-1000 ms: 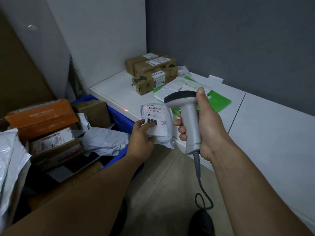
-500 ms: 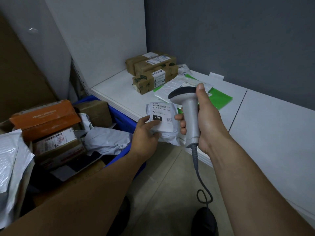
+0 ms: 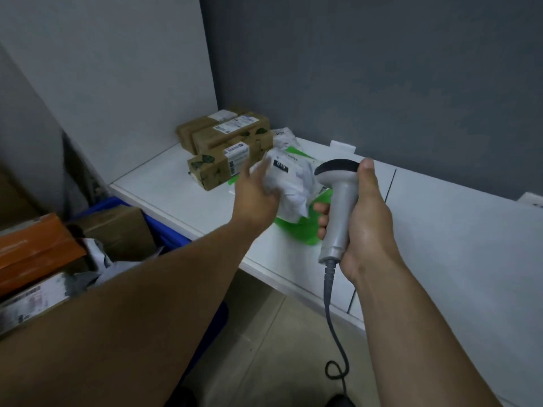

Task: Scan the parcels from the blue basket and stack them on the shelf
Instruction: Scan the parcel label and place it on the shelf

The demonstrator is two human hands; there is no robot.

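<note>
Three brown boxes [image 3: 226, 154] sit stacked at the far left of the white shelf [image 3: 164, 183]. Flat mailers, one of them a green mailer [image 3: 296, 230], lie just to their right, so part of the job looks done. Over those mailers the left grip [image 3: 255, 195] holds a white parcel [image 3: 291, 183], fingers curled round its near left edge. The crumpled bag's label, with its black tag, faces up. It hangs just right of the lowest box, and blur hides whether it touches anything beneath. The right grip [image 3: 367, 218] is wrapped round the handle of a grey scanner [image 3: 338, 207], thumb up beside the head, which stands upright just right of the parcel. Its cable [image 3: 332, 318] trails down to the floor.

With the parcel over the shelf and the scanner not aimed at its label, this one appears to be on its way to the stack, though whether it was scanned cannot be read from the picture.

Plenty looks left. At near left the blue basket [image 3: 164, 227] holds an orange box [image 3: 35, 248], a plain cardboard box [image 3: 117, 230], grey bags [image 3: 100, 257] and a labelled carton [image 3: 32, 301], all waiting for the scanner. To the right, a long stretch of shelf has nothing on it in view.
</note>
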